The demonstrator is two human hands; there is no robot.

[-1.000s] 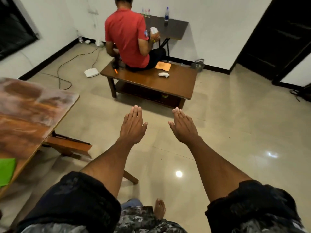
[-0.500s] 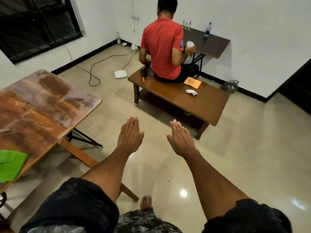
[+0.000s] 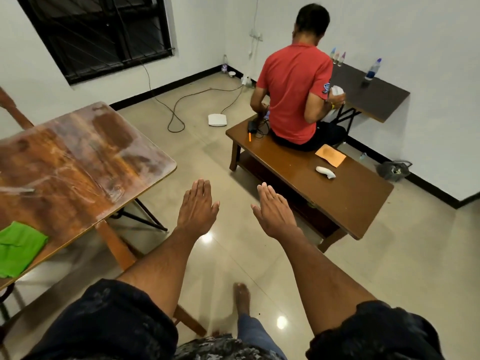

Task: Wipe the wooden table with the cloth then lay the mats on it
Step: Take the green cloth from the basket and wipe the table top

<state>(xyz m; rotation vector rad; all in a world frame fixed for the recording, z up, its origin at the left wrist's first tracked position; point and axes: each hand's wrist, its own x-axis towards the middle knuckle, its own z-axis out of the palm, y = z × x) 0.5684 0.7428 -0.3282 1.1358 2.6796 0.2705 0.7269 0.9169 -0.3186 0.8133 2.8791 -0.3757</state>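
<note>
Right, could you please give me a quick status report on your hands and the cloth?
Left hand and right hand open, held out over the floor, empty. Green cloth untouched on the worn wooden table. No mats in view. Nothing in the way.

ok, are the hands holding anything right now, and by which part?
Nothing is held. The left hand and right hand are flat and empty above the floor; the green cloth lies untouched on the wooden table.

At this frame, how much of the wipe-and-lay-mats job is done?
Nothing looks done. The green cloth lies untouched on the wooden table, whose top looks smeared. In hand: nothing; the left hand and right hand are held out flat over the floor. Left: take the cloth, wipe, lay mats; none are in view.
</note>
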